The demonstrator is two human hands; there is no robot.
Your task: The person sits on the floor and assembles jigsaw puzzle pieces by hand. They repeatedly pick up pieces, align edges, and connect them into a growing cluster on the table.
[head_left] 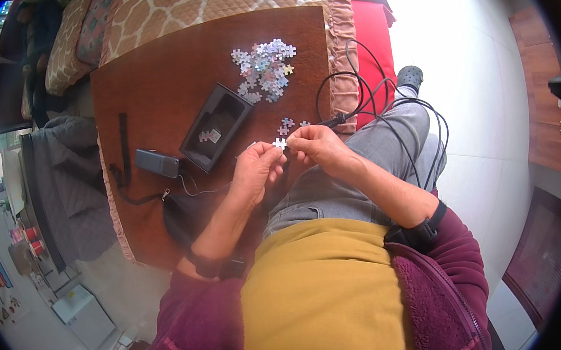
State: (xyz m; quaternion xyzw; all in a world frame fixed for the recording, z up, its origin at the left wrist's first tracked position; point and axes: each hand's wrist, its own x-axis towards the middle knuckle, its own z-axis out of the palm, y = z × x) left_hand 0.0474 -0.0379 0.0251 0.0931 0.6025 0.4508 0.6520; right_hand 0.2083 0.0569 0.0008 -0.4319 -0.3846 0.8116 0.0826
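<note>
Between the fingertips of both hands sits a small whitish jigsaw puzzle piece (280, 144). My left hand (253, 171) pinches its left side with thumb and forefinger, the other fingers curled. My right hand (322, 148) pinches the right side. Whether it is one piece or two joined cannot be told. Just beyond the hands, a few loose puzzle pieces (285, 126) lie on the brown wooden board (150, 86). Farther off is a heap of pale puzzle pieces (265, 70). Left of that heap, an open black box (207, 125) holds a few pieces.
A blue-grey rectangular device (157, 163) with a thin cable lies left of the box, near a black strap (125, 146). Black cables (367, 92) loop over the board's right edge and my leg. A patterned bed cover (210, 6) spreads behind the board.
</note>
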